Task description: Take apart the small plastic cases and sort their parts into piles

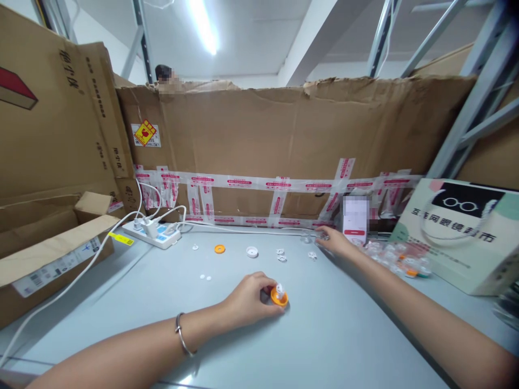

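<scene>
My left hand [248, 299] rests on the grey table [308, 346] with its fingers closed around a small orange round part [279, 296] that has a white piece on top. My right hand [333, 241] reaches far forward, fingertips pinched on a small clear part [320, 235] near the cardboard wall. A loose orange ring [219, 249], a white cap [252, 252] and several tiny white pieces [280, 255] lie scattered between the hands and the wall.
A cardboard wall [284, 140] taped along its base closes the back. A white power strip [152, 233] with cables sits at back left beside an open carton [48, 254]. A pile of clear bagged parts [399, 258] and a printed box [462, 232] stand at right.
</scene>
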{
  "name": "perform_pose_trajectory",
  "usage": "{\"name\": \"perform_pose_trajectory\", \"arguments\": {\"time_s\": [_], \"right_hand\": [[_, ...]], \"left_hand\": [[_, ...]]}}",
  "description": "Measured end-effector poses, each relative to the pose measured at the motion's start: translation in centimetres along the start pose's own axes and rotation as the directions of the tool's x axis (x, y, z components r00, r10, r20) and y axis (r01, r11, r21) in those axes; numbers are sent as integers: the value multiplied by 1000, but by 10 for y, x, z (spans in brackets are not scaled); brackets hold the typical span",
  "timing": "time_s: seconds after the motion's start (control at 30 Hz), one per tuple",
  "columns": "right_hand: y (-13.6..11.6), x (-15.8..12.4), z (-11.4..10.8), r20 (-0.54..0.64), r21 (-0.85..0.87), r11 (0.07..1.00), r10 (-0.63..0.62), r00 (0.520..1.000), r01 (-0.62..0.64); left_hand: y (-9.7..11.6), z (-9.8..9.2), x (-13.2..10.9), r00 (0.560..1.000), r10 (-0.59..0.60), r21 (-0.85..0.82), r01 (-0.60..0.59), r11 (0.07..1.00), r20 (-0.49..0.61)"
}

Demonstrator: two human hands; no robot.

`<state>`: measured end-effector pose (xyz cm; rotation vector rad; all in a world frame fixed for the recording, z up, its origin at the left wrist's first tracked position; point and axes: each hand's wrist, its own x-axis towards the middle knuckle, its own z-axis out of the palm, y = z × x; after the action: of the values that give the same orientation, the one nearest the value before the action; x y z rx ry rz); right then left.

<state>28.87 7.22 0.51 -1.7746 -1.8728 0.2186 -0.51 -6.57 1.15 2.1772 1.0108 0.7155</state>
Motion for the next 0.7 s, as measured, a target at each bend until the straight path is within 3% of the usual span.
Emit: {"name": "perform_pose_trajectory", "arguments": {"time_s": [0.17,0.3,0.4,0.47,0.53,0.57,0.63,0.7], "right_hand": [[9,12,17,-60,39,995,91,994,-89],[7,14,16,-102,62,992,116,988,-110],[-13,-1,3,-200,75,992,118,973,-105],[-38,-23,-7,-272,149,989,54,961,-13],[-69,-54,-12,-155,262,956,-90,984,129],[-84,-71,-12,-9,304,933,-197,980,190],[-110,-104,-7,231,362,903,-328,916,232],[-126,-128,1,297,352,904,-352,887,241]], "left_hand": [[0,0,0,1000,-1,6,1,1000,-8],[-1,0,1,1000,-14,-4,14,1000,-3],[-1,0,2,1000,-8,-13,8,1000,3],[-1,0,1,1000,-9,-18,9,1000,3],[-1,0,2,1000,-13,-19,13,1000,-2],[-2,1,2,1000,-16,-17,16,1000,-6],[-2,2,2,1000,-19,-6,19,1000,-14],[-2,3,2,999,-19,10,20,1000,-26]]}}
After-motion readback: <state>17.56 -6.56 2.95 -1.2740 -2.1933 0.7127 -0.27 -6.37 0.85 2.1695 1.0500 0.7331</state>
